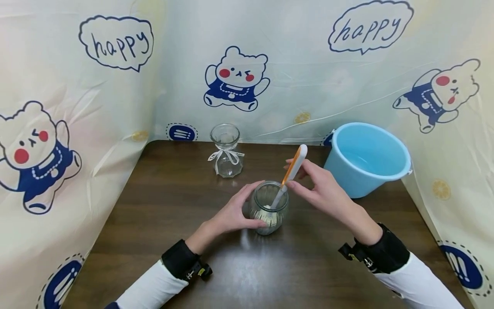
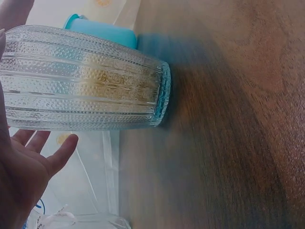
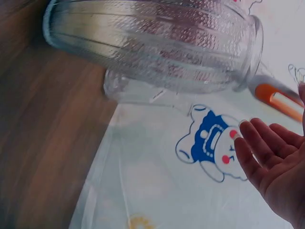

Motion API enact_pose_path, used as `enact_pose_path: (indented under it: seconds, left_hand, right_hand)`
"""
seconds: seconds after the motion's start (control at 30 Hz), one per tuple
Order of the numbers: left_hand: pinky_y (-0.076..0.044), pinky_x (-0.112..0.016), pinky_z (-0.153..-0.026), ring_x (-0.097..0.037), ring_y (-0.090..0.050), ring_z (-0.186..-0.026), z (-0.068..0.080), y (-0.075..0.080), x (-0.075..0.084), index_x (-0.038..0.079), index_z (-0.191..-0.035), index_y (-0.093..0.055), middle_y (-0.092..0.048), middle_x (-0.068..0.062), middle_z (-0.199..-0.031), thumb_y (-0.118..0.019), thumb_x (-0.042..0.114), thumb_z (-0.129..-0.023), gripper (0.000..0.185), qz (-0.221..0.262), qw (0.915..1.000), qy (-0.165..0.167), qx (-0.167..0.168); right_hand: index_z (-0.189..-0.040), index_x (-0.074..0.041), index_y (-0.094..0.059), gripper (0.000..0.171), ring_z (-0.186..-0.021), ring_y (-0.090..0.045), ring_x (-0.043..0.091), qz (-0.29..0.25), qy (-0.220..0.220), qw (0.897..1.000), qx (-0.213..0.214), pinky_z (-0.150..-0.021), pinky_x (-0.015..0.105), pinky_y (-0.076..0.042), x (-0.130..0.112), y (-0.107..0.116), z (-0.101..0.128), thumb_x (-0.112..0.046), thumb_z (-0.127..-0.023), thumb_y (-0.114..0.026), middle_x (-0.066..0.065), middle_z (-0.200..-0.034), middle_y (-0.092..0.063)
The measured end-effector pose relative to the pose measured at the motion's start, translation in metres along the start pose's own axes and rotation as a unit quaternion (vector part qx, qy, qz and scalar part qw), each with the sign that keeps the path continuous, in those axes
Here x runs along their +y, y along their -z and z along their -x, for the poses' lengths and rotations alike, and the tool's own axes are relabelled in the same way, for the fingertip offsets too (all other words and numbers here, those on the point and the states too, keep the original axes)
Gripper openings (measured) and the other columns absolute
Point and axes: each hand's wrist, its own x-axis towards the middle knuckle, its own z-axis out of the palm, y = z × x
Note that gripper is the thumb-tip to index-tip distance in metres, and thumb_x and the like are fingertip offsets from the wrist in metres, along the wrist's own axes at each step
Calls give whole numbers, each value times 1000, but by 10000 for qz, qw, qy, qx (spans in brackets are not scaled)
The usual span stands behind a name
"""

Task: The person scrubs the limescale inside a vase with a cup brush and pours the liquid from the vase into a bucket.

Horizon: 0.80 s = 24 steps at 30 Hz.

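A ribbed glass jar (image 1: 269, 214) stands upright on the dark wooden table (image 1: 162, 206), near its middle. My left hand (image 1: 247, 206) grips it from the left, thumb in front and fingers behind. A brush with a white and orange handle (image 1: 299, 156) leans in the jar, its pale head down near the bottom. My right hand (image 1: 290, 173) pinches the handle just above the rim. The left wrist view shows the jar (image 2: 86, 78) close against my palm (image 2: 24, 167). In the right wrist view the jar (image 3: 157, 43), the orange handle (image 3: 279, 98) and my fingers (image 3: 267, 152) appear.
A small glass vase (image 1: 226, 150) with a white ribbon bow stands at the back of the table. A light blue bucket (image 1: 366, 156) sits at the back right. Cartoon-bear printed sheeting (image 1: 77, 107) walls the table on three sides.
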Motion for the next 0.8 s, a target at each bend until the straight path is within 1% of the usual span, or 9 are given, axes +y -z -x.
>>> enact_pose_path:
  seconds: [0.07,0.17,0.27,0.4,0.53,0.7,0.8]
  left_hand:
    - [-41,-49,-113,-18,-49,-135,0,-1,-1,27,-160,-37,-50,2,-149,-95,29,-74,103,32,10000,4,0]
    - [-42,-47,-113,-18,-49,-134,0,-1,-1,27,-160,-37,-50,2,-149,-95,27,-74,103,96,10000,-1,2]
    - [-43,-46,-112,-18,-50,-133,0,-1,-1,27,-159,-38,-51,2,-147,-95,25,-74,102,146,9999,-40,16]
    - [-44,-46,-111,-18,-50,-132,-1,0,0,26,-158,-39,-51,1,-146,-94,25,-74,101,139,9999,-64,3]
    - [-43,-46,-112,-18,-50,-133,-3,1,1,26,-158,-38,-51,1,-147,-94,25,-75,101,122,9999,-18,-56]
    - [-40,-51,-114,-19,-48,-137,-3,0,4,23,-162,-31,-44,-1,-155,-95,26,-76,108,256,9991,263,-195]
    - [-43,-51,-112,-22,-50,-136,-4,-2,6,21,-162,-29,-44,-5,-156,-95,27,-75,110,328,9987,335,-219]
  right_hand:
    - [-142,-11,-56,48,-97,-66,14,-59,73,9999,79,-78,32,-56,-3,-3,-4,-19,-98,-73,4,-130,-69]
    - [-140,-10,-57,44,-87,-64,13,-104,180,9993,299,-70,30,-54,-7,-7,-10,-18,-99,-72,3,-123,-72]
    - [-137,-9,-60,41,-76,-60,13,-184,273,9983,487,-63,27,-50,-11,-10,-13,-14,-98,-72,2,-114,-73]
    - [-132,-8,-62,36,-69,-55,13,-254,393,9971,597,-59,27,-48,-15,-11,-16,-10,-97,-72,0,-106,-73]
    - [-126,-7,-64,29,-68,-56,13,-362,364,9975,495,-59,28,-49,-17,-10,-16,-8,-99,-70,2,-103,-75]
    - [-116,-5,-65,16,-69,-60,11,-540,360,9977,215,-60,28,-53,-21,-10,-17,-6,-100,-67,4,-100,-76]
    - [-114,-5,-64,13,-71,-61,11,-535,411,9977,48,-60,27,-53,-26,-9,-18,-6,-101,-65,5,-99,-75]
